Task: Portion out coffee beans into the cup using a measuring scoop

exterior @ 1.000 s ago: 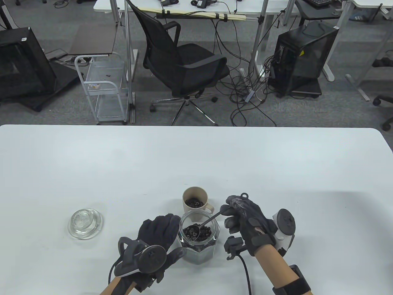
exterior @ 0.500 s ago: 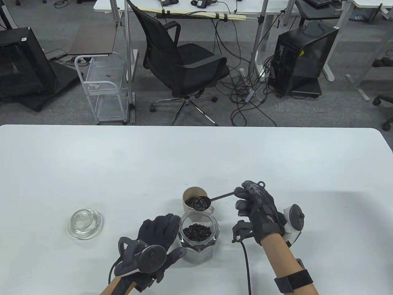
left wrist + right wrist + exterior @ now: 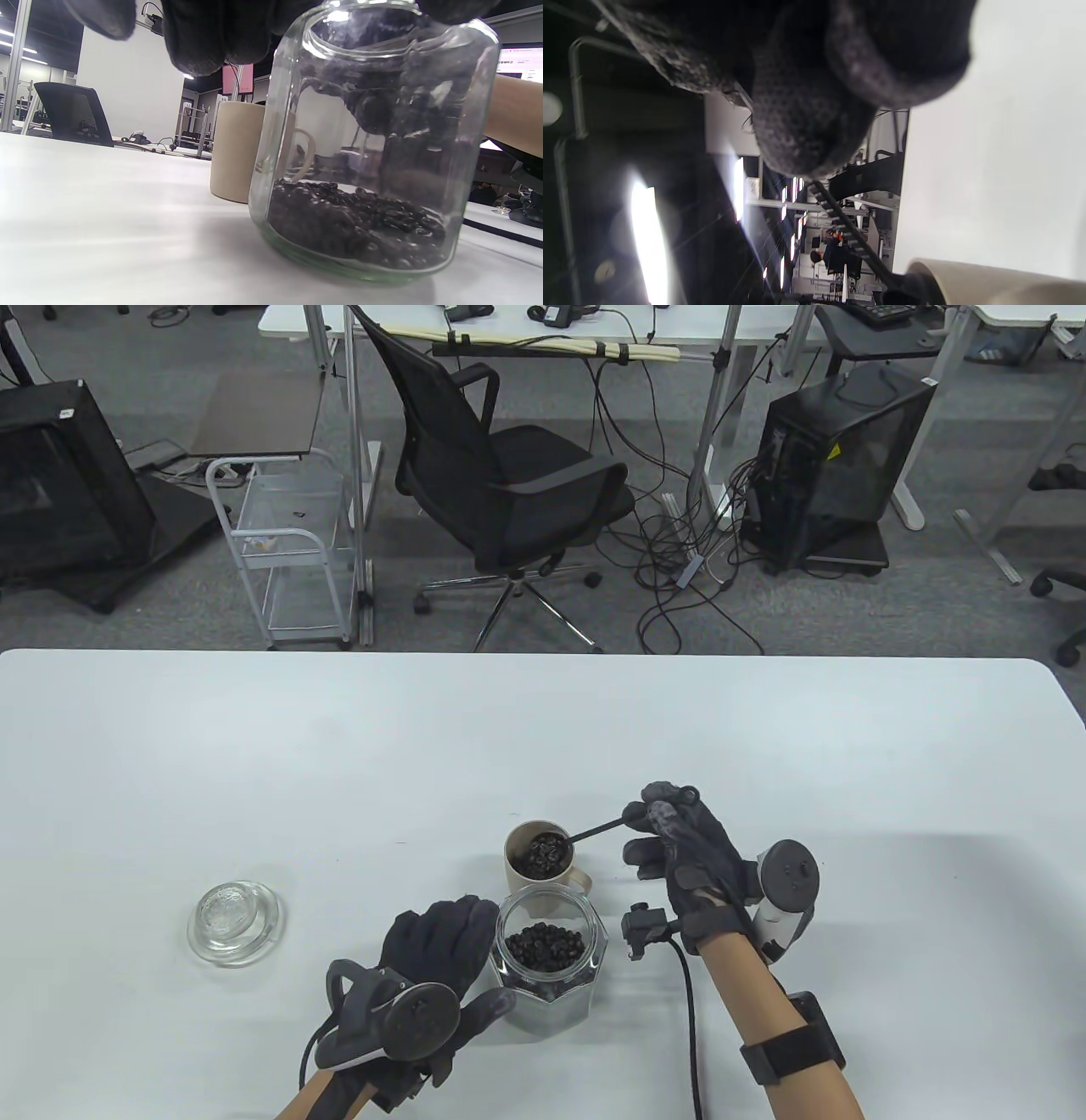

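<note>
The right hand [image 3: 696, 857], pinching the measuring scoop [image 3: 585, 833] by its handle, has swung it from the jar [image 3: 550, 963] over the cup [image 3: 517, 875] and tipped it. Beans are landing in the cup; the left hand [image 3: 437, 959] still grips the jar.

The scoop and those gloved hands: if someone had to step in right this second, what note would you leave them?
Left hand: grips the glass jar, steadying it on the table.
Right hand: pinches the scoop by its handle, bowl over the cup's mouth.
Cup: just behind the jar, already holding beans.
Jar lid: off, lying to the left.
Done: jar opened, beans scooped and carried to the cup.
Left: finish tipping this scoop in; add more if the portion needs it, then set the scoop down.
</note>
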`<state>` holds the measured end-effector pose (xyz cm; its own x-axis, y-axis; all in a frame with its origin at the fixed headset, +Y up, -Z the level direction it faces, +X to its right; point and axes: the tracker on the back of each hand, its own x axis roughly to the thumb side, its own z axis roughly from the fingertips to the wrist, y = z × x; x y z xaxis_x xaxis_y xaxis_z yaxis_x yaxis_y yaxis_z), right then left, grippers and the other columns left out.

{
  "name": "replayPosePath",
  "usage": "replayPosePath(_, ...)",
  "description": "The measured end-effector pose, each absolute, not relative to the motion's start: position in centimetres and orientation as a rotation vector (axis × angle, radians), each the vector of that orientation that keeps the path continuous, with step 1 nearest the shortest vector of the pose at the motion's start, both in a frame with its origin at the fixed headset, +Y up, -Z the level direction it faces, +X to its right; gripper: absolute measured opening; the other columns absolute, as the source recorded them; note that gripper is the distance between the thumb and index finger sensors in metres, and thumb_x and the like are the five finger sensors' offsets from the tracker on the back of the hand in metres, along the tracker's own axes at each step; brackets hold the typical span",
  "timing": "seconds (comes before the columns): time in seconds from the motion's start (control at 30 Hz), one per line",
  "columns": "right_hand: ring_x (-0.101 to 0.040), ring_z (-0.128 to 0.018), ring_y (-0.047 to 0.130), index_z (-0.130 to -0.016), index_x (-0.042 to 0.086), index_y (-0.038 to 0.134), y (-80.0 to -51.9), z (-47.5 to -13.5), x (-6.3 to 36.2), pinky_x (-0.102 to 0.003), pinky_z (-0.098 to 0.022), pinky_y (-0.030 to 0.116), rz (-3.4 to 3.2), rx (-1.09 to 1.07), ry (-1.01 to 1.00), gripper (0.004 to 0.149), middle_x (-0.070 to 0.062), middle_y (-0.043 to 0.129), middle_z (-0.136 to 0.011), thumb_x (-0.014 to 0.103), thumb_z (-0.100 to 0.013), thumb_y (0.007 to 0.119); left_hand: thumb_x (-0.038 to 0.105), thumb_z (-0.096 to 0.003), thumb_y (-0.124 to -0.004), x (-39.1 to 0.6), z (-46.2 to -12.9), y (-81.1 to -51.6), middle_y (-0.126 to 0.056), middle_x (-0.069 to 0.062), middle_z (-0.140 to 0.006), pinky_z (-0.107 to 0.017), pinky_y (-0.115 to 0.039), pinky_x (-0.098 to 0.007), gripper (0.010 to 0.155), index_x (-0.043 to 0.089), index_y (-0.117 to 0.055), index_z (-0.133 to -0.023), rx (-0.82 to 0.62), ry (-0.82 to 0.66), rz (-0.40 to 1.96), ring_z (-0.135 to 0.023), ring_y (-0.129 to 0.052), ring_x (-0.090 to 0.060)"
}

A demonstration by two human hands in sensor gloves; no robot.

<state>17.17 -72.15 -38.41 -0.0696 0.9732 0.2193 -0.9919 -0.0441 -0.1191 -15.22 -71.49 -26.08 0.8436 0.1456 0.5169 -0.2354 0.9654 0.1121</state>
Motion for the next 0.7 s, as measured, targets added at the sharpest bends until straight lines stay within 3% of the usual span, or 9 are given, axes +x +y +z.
replayPosePath(0.17, -0.022, -0.039, 0.107, -0.088, 0.028, 0.089, -70.0, -37.8, 15.2, -0.033, -0.026, 0.088, 1.832, 0.445, -0.302, 0.042, -0.018, 0.103, -0.077, 0.037, -0.047, 0.086, 0.073, -0.0511, -0.048, -15.2, -26.1, -71.5, -0.048, -0.012, -0.124, -0.075, -0.054, -0.070, 0.087, 0.019, -0.031, -0.117, 0.174, -0.530, 0.202, -0.110, -0.064, -0.039)
replayPosePath(0.3, -0.022, -0.042, 0.106, -0.087, 0.030, 0.089, -69.2, -37.1, 14.2, -0.034, -0.028, 0.088, 1.909, 0.573, -0.309, 0.042, -0.016, 0.102, -0.079, 0.037, -0.046, 0.087, 0.073, -0.0512, -0.048, -15.2, -26.1, -71.5, -0.048, -0.011, -0.124, -0.075, -0.054, -0.070, 0.087, 0.019, -0.031, -0.117, 0.175, -0.529, 0.200, -0.110, -0.064, -0.039)
replayPosePath(0.7, -0.022, -0.042, 0.105, -0.089, 0.029, 0.086, -67.2, -36.8, 17.3, -0.032, -0.027, 0.087, 1.642, 0.439, -0.383, 0.042, -0.015, 0.100, -0.082, 0.038, -0.048, 0.083, 0.073, -0.0510, -0.048, -15.2, -26.1, -71.5, -0.048, -0.011, -0.124, -0.075, -0.054, -0.069, 0.087, 0.019, -0.031, -0.117, 0.175, -0.528, 0.200, -0.110, -0.064, -0.039)
